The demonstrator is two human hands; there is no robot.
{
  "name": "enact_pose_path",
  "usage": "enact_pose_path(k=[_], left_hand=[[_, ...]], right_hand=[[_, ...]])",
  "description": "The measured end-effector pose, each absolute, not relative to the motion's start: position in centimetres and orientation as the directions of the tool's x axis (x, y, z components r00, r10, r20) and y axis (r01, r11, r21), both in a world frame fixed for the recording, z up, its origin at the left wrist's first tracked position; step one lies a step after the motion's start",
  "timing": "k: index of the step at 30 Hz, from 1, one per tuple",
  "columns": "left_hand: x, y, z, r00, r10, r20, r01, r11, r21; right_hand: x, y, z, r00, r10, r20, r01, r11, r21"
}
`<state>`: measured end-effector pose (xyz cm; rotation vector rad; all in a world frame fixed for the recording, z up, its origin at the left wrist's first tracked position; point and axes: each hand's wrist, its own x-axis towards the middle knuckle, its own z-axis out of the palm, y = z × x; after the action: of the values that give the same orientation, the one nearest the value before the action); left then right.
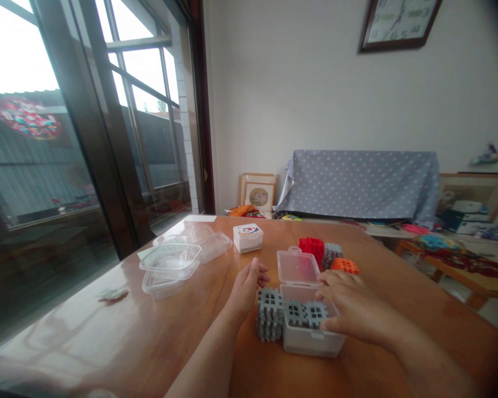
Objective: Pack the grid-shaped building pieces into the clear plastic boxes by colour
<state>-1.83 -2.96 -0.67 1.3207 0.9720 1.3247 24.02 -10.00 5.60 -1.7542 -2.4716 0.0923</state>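
Observation:
A clear plastic box (313,344) stands on the table with its lid (297,267) tipped back. Inside are grey building pieces (295,314) with square window-like holes. Over the box's right side is my right hand (348,304), its thumb and fingers apart near the grey pieces; the palm side is hidden, as is any firm hold. Just left of the box stands a stack of the same grey pieces (269,314). My left hand (249,284) is behind and left of that stack, thumb raised, fingers loosely bent, with nothing visible in it.
Red blocks (311,247), a grey block (332,254) and an orange block (345,266) sit behind the box. A small white box (248,239) stands farther back. Clear containers (170,262) and a small packet (113,294) lie on the table's left (120,337).

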Motion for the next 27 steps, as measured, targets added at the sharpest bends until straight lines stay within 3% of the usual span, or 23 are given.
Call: enact_pose_path(k=[8, 18, 27], left_hand=[[-1.8, -2.6, -1.1, 0.089, 0.975, 0.204, -0.093, -0.196, 0.976], [-1.9, -2.4, -1.4, 0.093, 0.974, 0.208, -0.081, -0.201, 0.976], [-1.9, -2.3, -1.3, 0.099, 0.973, 0.209, -0.072, -0.202, 0.977]], right_hand=[[23.3, -10.2, 6.3, -0.311, 0.946, 0.089, 0.935, 0.322, -0.149], [19.7, -9.8, 6.9, -0.391, 0.920, -0.014, 0.917, 0.388, -0.089], [19.5, -8.6, 5.4, -0.425, 0.903, 0.058, 0.901, 0.429, -0.071]])
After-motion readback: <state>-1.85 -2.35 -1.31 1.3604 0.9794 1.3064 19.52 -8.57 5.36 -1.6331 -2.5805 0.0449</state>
